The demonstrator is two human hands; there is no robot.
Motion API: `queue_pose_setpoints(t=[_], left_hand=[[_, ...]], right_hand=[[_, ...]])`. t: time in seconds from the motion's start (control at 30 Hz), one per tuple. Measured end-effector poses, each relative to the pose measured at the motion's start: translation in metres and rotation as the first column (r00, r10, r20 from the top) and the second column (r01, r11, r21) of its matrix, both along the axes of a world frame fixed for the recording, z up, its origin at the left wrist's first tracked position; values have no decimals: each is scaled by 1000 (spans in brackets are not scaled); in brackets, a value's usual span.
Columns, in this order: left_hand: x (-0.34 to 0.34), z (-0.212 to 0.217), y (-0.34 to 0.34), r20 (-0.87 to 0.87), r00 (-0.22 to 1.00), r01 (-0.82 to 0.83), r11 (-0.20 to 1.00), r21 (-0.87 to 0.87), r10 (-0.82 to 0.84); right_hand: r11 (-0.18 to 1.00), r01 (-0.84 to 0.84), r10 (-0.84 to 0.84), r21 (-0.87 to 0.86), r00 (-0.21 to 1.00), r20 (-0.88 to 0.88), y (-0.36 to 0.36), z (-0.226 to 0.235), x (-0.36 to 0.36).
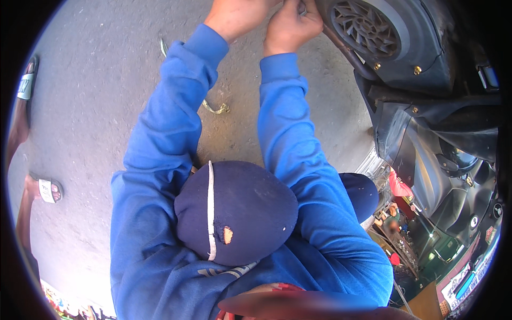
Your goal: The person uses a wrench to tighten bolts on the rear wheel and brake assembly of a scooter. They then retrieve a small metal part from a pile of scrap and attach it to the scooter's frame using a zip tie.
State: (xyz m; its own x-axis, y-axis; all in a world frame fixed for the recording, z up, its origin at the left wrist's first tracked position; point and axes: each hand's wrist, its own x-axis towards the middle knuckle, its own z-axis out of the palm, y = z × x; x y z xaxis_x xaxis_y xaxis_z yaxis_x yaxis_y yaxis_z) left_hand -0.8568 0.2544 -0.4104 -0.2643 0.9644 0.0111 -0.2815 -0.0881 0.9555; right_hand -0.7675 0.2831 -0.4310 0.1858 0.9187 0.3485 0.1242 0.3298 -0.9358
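Note:
Both arms, in blue sleeves, stretch toward the top edge of the view. My left hand [238, 18] is there, its fingers cut off by the edge, so their pose is hidden. Beside it, my right hand [293, 28] is closed, thumb and fingers pinched around something small and dark that I cannot make out. Right of that hand is the black engine-side cover [405, 48] of what looks like a motor scooter, with a round finned vent [365, 28] and brass-coloured bolts [417, 70]. A dark pipe [349, 53] runs along the cover's near side.
Black scooter body panels [421, 154] fill the right side. A yellowish strip [216, 109] lies on the grey pavement [96, 101] between my arms. Another person's feet in slippers [49, 191] are at the left. Clutter and a green case [441, 256] sit lower right. My knee [256, 213] is bent.

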Motion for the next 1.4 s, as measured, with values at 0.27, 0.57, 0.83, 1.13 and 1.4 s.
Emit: queue_pose_setpoints(t=[0.27,0.57,0.83,1.13,1.4], left_hand=[[-18,6,17,740,673,282,926,-252,-4],[-18,3,21,899,438,353,925,-142,-29],[-21,4,15,861,509,358,915,-188,-22],[-24,10,11,876,481,382,910,-163,-45],[-2,3,-16,321,945,123,981,-152,-69]], right_hand=[[997,-69,68,-27,996,-65,2,-2,1],[988,-70,62,-141,996,-64,4,-8,2],[999,-8,8,-32,1000,8,5,-7,0],[998,62,-62,16,998,1,4,-11,-5],[997,72,-72,7,995,63,-5,3,-3]])
